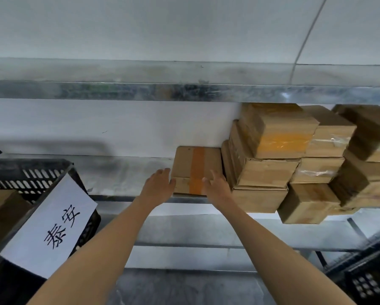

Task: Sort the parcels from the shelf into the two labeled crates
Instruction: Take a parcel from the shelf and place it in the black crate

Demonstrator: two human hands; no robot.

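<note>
A flat cardboard parcel (193, 166) with an orange tape stripe lies alone on the metal shelf (127, 172). My left hand (159, 182) is at its left front corner, fingers spread and straight. My right hand (215, 182) is at its right front edge, fingers spread, close to or touching the box. Neither hand grips it. To the right stand stacks of several brown parcels (279, 137). A black plastic crate (30, 172) with a white paper label (50, 225) sits at the left, with a brown parcel (2, 214) inside.
An upper metal shelf (184, 91) overhangs the parcels. A second black crate (367, 280) shows at the lower right, beside the shelf's dark frame. A lower shelf level (184, 234) runs beneath my arms. A white wall is behind the shelf.
</note>
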